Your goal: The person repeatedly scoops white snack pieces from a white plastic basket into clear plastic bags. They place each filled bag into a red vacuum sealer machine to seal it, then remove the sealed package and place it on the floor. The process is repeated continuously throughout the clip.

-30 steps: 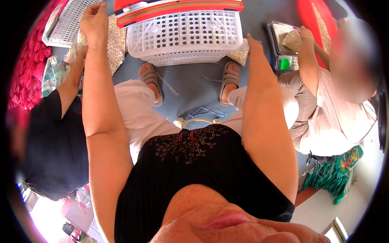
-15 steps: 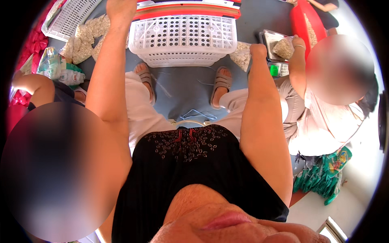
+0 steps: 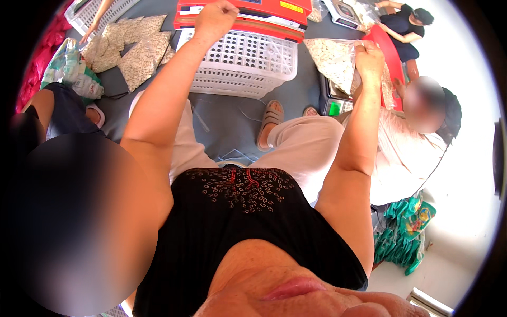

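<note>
My right hand [image 3: 369, 61] grips the upper corner of a clear plastic bag [image 3: 332, 61] filled with pale, flat seeds. The bag hangs tilted right of the white basket, above a scale. My left hand [image 3: 215, 21] hovers over the red long-bodied machine [image 3: 253, 24], its fingers bent and pressed together; what they hold, if anything, cannot be made out. That machine rests on an upturned white perforated basket [image 3: 243, 79] in front of my knees.
Several filled seed bags [image 3: 142, 58] lie on the grey floor at left, near a white crate [image 3: 100, 16]. At right are a small scale [image 3: 330, 103], a red basin [image 3: 385, 50] and a co-worker in a light shirt [image 3: 406, 153]. Green packaging [image 3: 401, 232] hangs behind.
My right hand has risen and moved right, lifting a seed bag into view beside the basket. My left hand has shifted right over the red machine. The view has turned slightly.
</note>
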Demonstrator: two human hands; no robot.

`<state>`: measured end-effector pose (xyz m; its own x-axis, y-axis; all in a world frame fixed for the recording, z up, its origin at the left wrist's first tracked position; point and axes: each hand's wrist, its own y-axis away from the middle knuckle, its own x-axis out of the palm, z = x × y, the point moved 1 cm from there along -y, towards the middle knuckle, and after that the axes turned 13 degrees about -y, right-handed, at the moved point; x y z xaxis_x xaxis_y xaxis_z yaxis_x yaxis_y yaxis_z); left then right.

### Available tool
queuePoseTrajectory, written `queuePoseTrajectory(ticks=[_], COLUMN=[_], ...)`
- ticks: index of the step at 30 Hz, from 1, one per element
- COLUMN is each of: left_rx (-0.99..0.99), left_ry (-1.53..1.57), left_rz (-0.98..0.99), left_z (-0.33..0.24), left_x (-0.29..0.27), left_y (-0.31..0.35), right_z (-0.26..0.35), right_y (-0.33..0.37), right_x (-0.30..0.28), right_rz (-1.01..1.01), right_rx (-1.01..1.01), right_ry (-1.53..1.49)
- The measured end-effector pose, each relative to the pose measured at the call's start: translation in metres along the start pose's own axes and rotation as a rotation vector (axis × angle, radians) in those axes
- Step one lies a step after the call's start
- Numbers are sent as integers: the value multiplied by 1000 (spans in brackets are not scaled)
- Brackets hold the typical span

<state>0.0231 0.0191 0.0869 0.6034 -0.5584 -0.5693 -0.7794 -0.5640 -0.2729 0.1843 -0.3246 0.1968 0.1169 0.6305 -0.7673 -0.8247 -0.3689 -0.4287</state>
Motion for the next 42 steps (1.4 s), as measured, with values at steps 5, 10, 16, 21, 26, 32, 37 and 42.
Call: queuePoseTrajectory(ticks=[5,10,16,21,26,32,37,42], left_rx=[4,252,193,119,88,132,-179,-128], left_ry=[-27,-4,-46,23,205,24,361,283], left_rz=[43,80,299,230,313,130,8,51], left_z=[-9,-9,-21,-14,-17,-15,10,15], left_x=[13,27,35,40,41,50,37,34], left_y=[9,16,22,18,24,28,11,5], right_z=[33,72,97,86,99,95,81,77], right_y=[-2,26,51,39,52,53,45,44], right_x=[31,107,141,126,138,161,143,146], right_rz=[212,290,409,458,565,502,362,405], right_rx=[-88,-242,-20,578,610,530,582,633], right_ry=[-325,-414,-755,-1072,-979,-1047,-887,-811])
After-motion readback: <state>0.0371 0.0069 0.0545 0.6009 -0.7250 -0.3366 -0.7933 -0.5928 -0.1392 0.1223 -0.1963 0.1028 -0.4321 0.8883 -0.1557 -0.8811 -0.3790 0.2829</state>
